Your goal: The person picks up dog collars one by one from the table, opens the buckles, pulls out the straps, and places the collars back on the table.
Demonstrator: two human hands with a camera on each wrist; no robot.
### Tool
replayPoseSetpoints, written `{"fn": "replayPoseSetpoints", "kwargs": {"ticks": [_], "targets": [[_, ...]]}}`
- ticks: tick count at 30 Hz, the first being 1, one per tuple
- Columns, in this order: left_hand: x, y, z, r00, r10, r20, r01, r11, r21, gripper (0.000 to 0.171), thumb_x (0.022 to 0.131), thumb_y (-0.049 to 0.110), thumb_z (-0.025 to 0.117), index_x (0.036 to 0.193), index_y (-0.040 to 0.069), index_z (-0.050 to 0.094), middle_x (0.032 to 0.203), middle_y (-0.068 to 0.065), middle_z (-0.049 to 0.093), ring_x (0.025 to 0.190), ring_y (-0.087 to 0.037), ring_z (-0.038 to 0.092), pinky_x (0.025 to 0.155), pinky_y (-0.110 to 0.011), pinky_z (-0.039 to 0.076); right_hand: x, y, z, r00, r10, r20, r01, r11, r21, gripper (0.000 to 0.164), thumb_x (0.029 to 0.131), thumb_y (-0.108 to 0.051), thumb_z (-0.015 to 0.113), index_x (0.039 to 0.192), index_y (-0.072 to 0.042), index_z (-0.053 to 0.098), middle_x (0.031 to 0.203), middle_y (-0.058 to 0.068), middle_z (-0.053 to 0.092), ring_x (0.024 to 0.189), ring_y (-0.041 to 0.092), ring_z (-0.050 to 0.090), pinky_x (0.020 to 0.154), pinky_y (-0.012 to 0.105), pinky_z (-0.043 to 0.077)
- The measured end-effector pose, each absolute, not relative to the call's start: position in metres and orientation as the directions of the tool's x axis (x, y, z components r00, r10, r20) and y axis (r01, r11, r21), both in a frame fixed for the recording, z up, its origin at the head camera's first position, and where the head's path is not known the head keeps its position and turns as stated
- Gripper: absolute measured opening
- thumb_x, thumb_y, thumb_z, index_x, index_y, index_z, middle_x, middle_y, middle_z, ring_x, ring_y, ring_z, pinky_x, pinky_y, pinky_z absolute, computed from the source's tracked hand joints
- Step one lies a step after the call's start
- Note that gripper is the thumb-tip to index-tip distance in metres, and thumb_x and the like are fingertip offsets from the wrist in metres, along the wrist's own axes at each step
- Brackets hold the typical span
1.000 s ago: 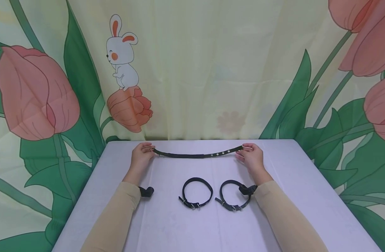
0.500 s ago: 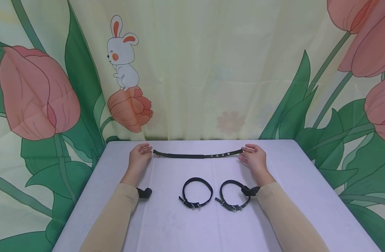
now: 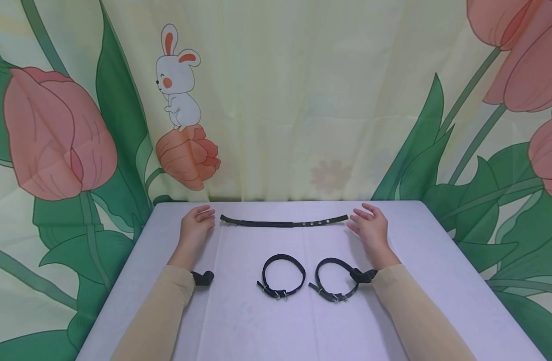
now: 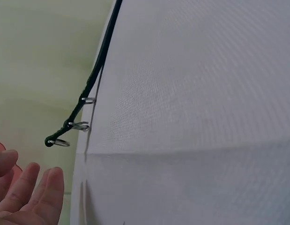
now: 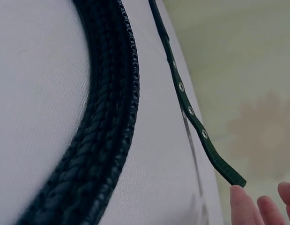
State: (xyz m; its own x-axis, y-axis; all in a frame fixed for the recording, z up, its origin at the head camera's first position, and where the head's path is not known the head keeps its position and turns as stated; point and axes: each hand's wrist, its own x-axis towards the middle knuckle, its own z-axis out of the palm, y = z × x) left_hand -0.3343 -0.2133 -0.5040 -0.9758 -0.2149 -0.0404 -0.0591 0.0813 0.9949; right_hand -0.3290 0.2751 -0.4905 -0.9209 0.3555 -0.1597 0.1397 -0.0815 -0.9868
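Tulip-print cloth backs a white surface where the left hand and right hand, fingers loose, flank a dark strap, two buckled collars nearer the camera.

dark green strap, white tablecloth, tulip-print backdrop
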Motion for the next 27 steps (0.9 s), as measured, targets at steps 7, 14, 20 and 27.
{"fn": "replayPoseSetpoints", "kwargs": {"ticks": [7, 14, 20, 27], "targets": [[-0.328, -0.217, -0.499, -0.979, -0.198, -0.055, -0.077, 0.105, 0.991, 0.056, 0.103, 0.0, 0.063, 0.157, 0.007, 0.05, 0.151, -0.02, 0.064, 0.138, -0.035, 0.064, 0.085, -0.013, 0.059, -0.325, 0.276, -0.487, -0.937, 0.32, -0.139, 0.123, -0.072, -0.99, 0.067, 0.105, 0.0, 0.064, 0.164, -0.014, 0.037, 0.162, 0.023, 0.051, 0.143, 0.037, 0.06, 0.099, 0.038, 0.062], [-0.324, -0.214, -0.488, -0.984, -0.171, -0.044, -0.068, 0.138, 0.988, 0.058, 0.103, 0.0, 0.063, 0.159, 0.008, 0.048, 0.154, -0.02, 0.062, 0.141, -0.032, 0.062, 0.102, -0.024, 0.06, -0.319, 0.274, -0.482, -0.949, 0.297, -0.103, 0.102, -0.018, -0.995, 0.067, 0.106, -0.001, 0.063, 0.166, -0.014, 0.035, 0.163, 0.022, 0.051, 0.145, 0.038, 0.058, 0.095, 0.034, 0.063], [-0.322, -0.206, -0.479, -0.989, -0.145, -0.014, -0.038, 0.167, 0.985, 0.059, 0.102, -0.003, 0.064, 0.158, 0.008, 0.049, 0.154, -0.02, 0.061, 0.143, -0.033, 0.061, 0.112, -0.041, 0.056, -0.314, 0.27, -0.477, -0.962, 0.266, -0.053, 0.062, 0.025, -0.998, 0.067, 0.105, 0.002, 0.062, 0.165, -0.012, 0.037, 0.162, 0.025, 0.052, 0.142, 0.038, 0.062, 0.092, 0.035, 0.064], [-0.317, -0.198, -0.472, -0.994, -0.101, 0.045, 0.021, 0.222, 0.975, 0.059, 0.102, -0.002, 0.066, 0.157, 0.009, 0.05, 0.154, -0.016, 0.063, 0.144, -0.032, 0.061, 0.117, -0.045, 0.052, -0.306, 0.262, -0.471, -0.974, 0.224, -0.026, 0.043, 0.069, -0.997, 0.065, 0.105, -0.001, 0.064, 0.164, -0.014, 0.04, 0.161, 0.023, 0.054, 0.141, 0.038, 0.062, 0.092, 0.035, 0.064]]}}
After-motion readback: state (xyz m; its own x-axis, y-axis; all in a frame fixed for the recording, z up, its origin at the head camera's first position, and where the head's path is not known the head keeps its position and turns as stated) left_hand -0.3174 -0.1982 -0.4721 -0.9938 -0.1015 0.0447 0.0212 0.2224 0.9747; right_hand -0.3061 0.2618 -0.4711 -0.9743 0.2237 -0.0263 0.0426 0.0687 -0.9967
